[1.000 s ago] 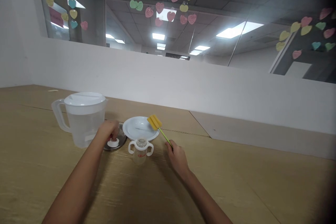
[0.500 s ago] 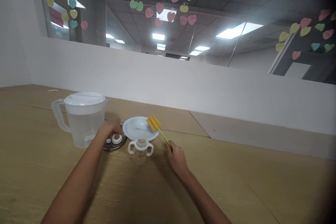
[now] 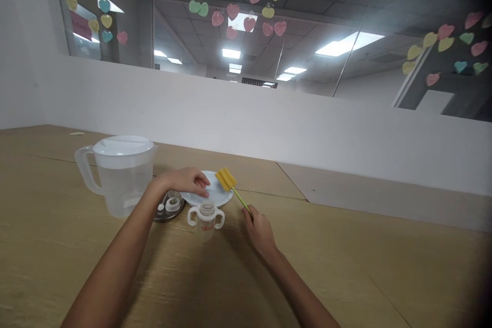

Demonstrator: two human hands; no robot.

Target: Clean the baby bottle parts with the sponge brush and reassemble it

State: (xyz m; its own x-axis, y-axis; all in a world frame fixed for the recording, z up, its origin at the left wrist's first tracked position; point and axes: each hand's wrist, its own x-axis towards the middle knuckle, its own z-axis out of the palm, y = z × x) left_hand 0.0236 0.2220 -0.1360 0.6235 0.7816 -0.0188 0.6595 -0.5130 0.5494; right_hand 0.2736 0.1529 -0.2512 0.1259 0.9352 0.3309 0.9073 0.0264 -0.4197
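Observation:
My left hand hovers over the left rim of a white plate, fingers loosely stretched and nothing visible in them. Just behind it a small metal dish holds white bottle parts. A clear baby bottle with two white handles stands open-topped in front of the plate. My right hand grips the green handle of a bottle brush whose yellow sponge head rests tilted over the plate's right edge.
A clear lidded pitcher of water stands to the left on the wooden table. A low white partition wall runs along the table's far edge, with glass and paper hearts above.
My left hand has let go of the white bottle part on the metal dish and moved right over the plate. My right hand and the brush have stayed put.

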